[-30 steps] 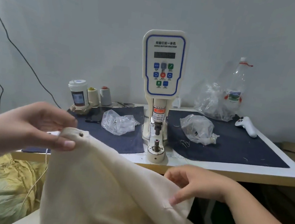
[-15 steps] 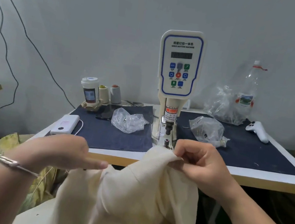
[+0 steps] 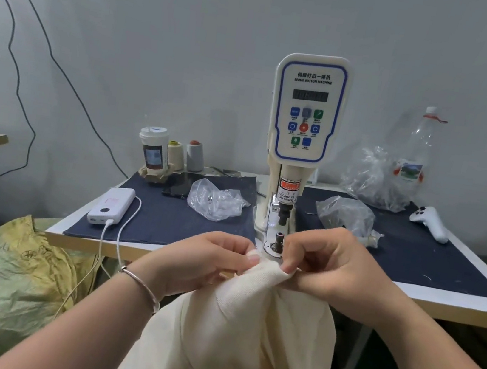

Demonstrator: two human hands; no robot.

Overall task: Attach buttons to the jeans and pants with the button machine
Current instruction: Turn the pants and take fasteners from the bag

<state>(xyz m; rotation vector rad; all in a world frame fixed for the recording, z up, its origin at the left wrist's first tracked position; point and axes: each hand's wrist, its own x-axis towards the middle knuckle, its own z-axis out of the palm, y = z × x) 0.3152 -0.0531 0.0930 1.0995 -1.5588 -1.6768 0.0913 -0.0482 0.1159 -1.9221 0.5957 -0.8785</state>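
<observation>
Cream pants (image 3: pixel 245 341) waistband held up to the button machine (image 3: pixel 302 148) die, at the front edge of the table (image 3: pixel 469 305).

The fabric is judged soft, light and limp, so it is best taken at the stiffer folded waistband edge, close on both sides of the button spot; the slack below hangs off the table front and is expected to drag. The edge is pinched by the left hand (image 3: pixel 203 260), thumb over curled fingers, and by the right hand (image 3: pixel 334 262), fingers curled round the fold, both just beside the lower die (image 3: pixel 278 242). Whether a button is loaded cannot be told. Versus half a second ago: the left hand, then pointing and clear of the edge, is now closed on it; the fold is now pulled taut between both hands.
</observation>
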